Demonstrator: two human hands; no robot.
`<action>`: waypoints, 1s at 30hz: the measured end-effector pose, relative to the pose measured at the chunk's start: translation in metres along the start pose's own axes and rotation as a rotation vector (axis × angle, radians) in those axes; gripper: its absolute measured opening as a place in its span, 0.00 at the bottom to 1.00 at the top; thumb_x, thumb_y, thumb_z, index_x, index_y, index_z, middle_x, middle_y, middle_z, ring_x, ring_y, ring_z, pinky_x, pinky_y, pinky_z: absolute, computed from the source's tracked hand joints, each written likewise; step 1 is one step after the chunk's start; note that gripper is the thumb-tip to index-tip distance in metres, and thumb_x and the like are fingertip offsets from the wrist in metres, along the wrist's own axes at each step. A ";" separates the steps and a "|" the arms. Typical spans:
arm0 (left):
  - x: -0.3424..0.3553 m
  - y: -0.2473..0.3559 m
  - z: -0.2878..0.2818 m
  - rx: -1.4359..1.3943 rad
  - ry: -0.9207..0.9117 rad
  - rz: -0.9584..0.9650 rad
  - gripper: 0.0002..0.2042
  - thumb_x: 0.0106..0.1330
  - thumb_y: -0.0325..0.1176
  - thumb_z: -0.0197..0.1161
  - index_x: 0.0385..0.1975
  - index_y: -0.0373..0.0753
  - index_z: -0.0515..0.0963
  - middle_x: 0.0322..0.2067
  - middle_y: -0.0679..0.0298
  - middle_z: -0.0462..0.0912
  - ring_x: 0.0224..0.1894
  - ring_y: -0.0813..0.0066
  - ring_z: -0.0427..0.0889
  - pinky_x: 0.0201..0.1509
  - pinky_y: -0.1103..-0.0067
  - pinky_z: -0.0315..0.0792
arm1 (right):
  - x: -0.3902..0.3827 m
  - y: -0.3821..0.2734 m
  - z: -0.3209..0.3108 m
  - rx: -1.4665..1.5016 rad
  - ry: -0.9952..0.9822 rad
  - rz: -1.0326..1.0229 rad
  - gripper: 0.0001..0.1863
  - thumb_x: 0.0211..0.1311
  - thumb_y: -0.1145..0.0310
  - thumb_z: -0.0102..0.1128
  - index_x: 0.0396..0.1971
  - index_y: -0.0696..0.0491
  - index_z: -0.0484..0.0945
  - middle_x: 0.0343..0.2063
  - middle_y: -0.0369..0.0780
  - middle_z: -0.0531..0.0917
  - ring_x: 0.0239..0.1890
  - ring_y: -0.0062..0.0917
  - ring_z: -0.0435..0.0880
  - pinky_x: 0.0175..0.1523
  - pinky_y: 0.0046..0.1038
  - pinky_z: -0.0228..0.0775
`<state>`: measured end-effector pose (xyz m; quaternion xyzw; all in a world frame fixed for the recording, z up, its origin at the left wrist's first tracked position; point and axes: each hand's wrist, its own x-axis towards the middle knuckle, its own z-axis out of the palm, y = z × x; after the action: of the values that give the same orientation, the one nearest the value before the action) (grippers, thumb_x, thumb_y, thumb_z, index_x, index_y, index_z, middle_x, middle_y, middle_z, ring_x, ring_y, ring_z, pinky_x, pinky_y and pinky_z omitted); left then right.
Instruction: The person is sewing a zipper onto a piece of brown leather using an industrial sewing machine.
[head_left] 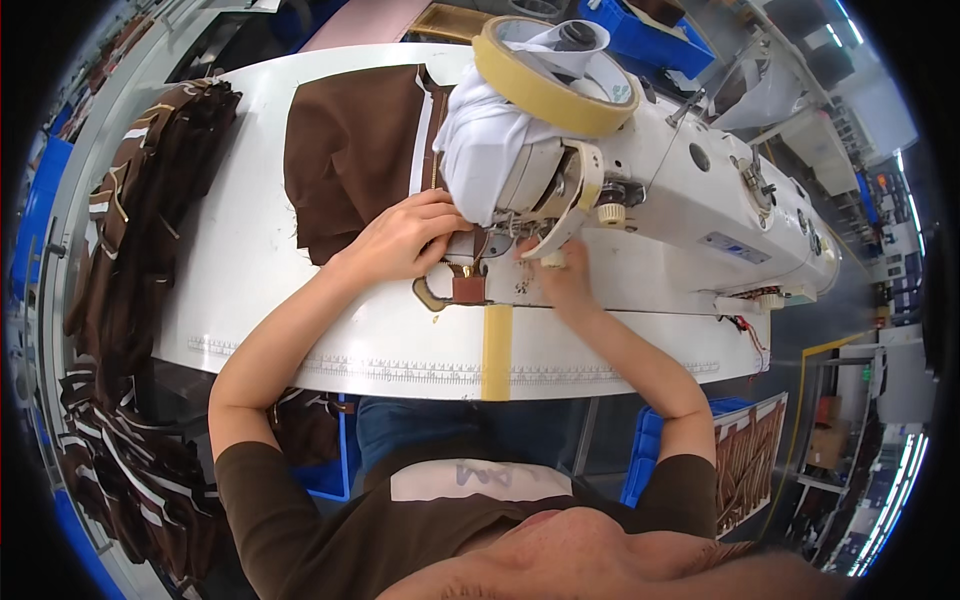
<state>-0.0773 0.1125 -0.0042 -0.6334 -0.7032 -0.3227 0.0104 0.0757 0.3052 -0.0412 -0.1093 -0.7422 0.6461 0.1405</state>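
A brown fabric piece [345,140] with a white strip and a zipper along its right edge lies on the white sewing table, left of the sewing machine [680,170]. My left hand [408,238] rests on its lower right corner beside the needle area. Its fingers are stretched out and its thumb is apart from them. My right hand [567,278] is at the right of the needle area, its fingertips partly hidden by the machine's curved lever [572,215]. Whether it grips anything does not show. Just in front of the needle sits a small reddish-brown block [469,290].
Stacked brown cloth pieces [150,190] hang over the table's left end. A tape roll [500,75] and white cloth [480,140] sit on the machine head. A ruler strip [400,371] and yellow tape [497,350] mark the front edge. A blue bin [645,455] stands below right.
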 end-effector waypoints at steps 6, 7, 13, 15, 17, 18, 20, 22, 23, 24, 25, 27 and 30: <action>-0.052 0.021 -0.005 -0.040 0.026 -0.185 0.12 0.56 0.21 0.57 0.40 0.36 0.77 0.45 0.58 0.79 0.54 0.60 0.73 0.58 0.70 0.68 | -0.022 -0.027 0.020 -0.222 -0.210 0.024 0.06 0.60 0.80 0.51 0.34 0.58 0.77 0.39 0.39 0.82 0.41 0.23 0.78 0.47 0.25 0.70; -0.060 0.030 -0.008 -0.024 0.118 -0.193 0.12 0.55 0.21 0.58 0.40 0.36 0.77 0.45 0.58 0.79 0.54 0.60 0.73 0.58 0.70 0.68 | -0.028 -0.041 0.033 -0.361 -0.293 -0.226 0.06 0.58 0.80 0.52 0.34 0.58 0.77 0.38 0.39 0.82 0.40 0.26 0.78 0.45 0.26 0.70; -0.088 0.092 -0.002 0.289 0.235 -0.289 0.11 0.48 0.35 0.70 0.24 0.39 0.74 0.20 0.64 0.70 0.27 0.66 0.69 0.29 0.72 0.59 | 0.002 -0.044 0.056 -0.643 -0.640 -0.867 0.10 0.44 0.78 0.55 0.30 0.57 0.76 0.31 0.39 0.76 0.36 0.31 0.78 0.40 0.29 0.73; -0.097 0.112 0.015 0.301 0.276 -0.448 0.14 0.48 0.37 0.71 0.27 0.38 0.75 0.22 0.63 0.71 0.28 0.65 0.71 0.32 0.71 0.62 | 0.004 -0.049 0.061 -0.697 -0.670 -0.884 0.08 0.44 0.78 0.55 0.29 0.57 0.75 0.30 0.39 0.76 0.36 0.31 0.78 0.38 0.29 0.73; -0.100 0.122 0.020 0.347 0.345 -0.515 0.15 0.47 0.37 0.72 0.28 0.38 0.75 0.25 0.63 0.73 0.29 0.64 0.72 0.33 0.70 0.65 | 0.004 -0.057 0.072 -0.743 -0.703 -0.909 0.07 0.44 0.78 0.54 0.28 0.58 0.74 0.29 0.39 0.75 0.36 0.31 0.78 0.37 0.28 0.73; -0.102 0.124 0.023 0.195 0.462 -0.585 0.15 0.47 0.33 0.71 0.31 0.36 0.75 0.26 0.61 0.75 0.31 0.64 0.74 0.35 0.71 0.67 | 0.002 -0.062 0.079 -0.665 -0.700 -0.860 0.06 0.47 0.78 0.55 0.28 0.58 0.73 0.29 0.39 0.75 0.35 0.32 0.78 0.36 0.29 0.73; -0.109 0.123 0.016 0.052 0.591 -0.649 0.15 0.48 0.29 0.70 0.35 0.34 0.76 0.28 0.60 0.78 0.33 0.63 0.76 0.37 0.71 0.69 | -0.001 -0.076 0.094 -0.510 -0.703 -0.764 0.04 0.53 0.76 0.56 0.29 0.59 0.72 0.28 0.40 0.74 0.33 0.33 0.78 0.35 0.29 0.72; -0.123 0.119 -0.002 0.148 0.663 -0.445 0.15 0.47 0.21 0.67 0.38 0.32 0.76 0.31 0.58 0.80 0.33 0.62 0.79 0.37 0.73 0.73 | -0.001 -0.094 0.103 -0.375 -0.712 -0.745 0.04 0.57 0.76 0.56 0.30 0.58 0.72 0.29 0.41 0.74 0.32 0.34 0.78 0.35 0.29 0.71; -0.124 0.117 -0.024 0.219 0.638 -0.277 0.15 0.46 0.17 0.64 0.37 0.32 0.78 0.30 0.57 0.81 0.29 0.63 0.79 0.32 0.75 0.73 | -0.002 -0.108 0.105 -0.331 -0.732 -0.689 0.03 0.56 0.76 0.56 0.30 0.58 0.72 0.29 0.41 0.74 0.32 0.33 0.78 0.35 0.28 0.70; -0.124 0.120 -0.043 0.267 0.580 -0.203 0.15 0.44 0.15 0.62 0.34 0.31 0.79 0.27 0.58 0.81 0.27 0.65 0.79 0.31 0.77 0.72 | -0.004 -0.119 0.108 -0.287 -0.752 -0.631 0.03 0.56 0.77 0.55 0.31 0.57 0.72 0.29 0.42 0.74 0.32 0.32 0.78 0.36 0.28 0.70; -0.126 0.123 -0.061 0.260 0.559 -0.180 0.14 0.44 0.14 0.62 0.34 0.31 0.79 0.26 0.58 0.81 0.25 0.66 0.78 0.29 0.78 0.72 | 0.001 -0.126 0.108 -0.262 -0.787 -0.656 0.03 0.56 0.77 0.54 0.30 0.58 0.71 0.29 0.42 0.74 0.31 0.33 0.77 0.37 0.29 0.69; -0.125 0.132 -0.088 0.226 0.614 -0.143 0.14 0.43 0.13 0.62 0.32 0.31 0.79 0.22 0.60 0.80 0.22 0.69 0.77 0.26 0.79 0.70 | 0.019 -0.124 0.102 -0.338 -0.737 -0.667 0.02 0.57 0.77 0.53 0.30 0.58 0.71 0.28 0.42 0.74 0.31 0.33 0.77 0.37 0.29 0.69; -0.117 0.146 -0.121 0.187 0.736 -0.172 0.09 0.47 0.14 0.63 0.30 0.31 0.79 0.21 0.62 0.79 0.20 0.73 0.76 0.24 0.82 0.69 | 0.028 -0.113 0.099 -0.439 -0.620 -0.639 0.02 0.57 0.78 0.51 0.29 0.59 0.69 0.27 0.43 0.74 0.28 0.35 0.75 0.37 0.28 0.68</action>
<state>0.0288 -0.0489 0.1060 -0.4105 -0.7294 -0.4625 0.2925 0.0172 0.2071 0.0604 0.2939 -0.8641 0.4010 0.0779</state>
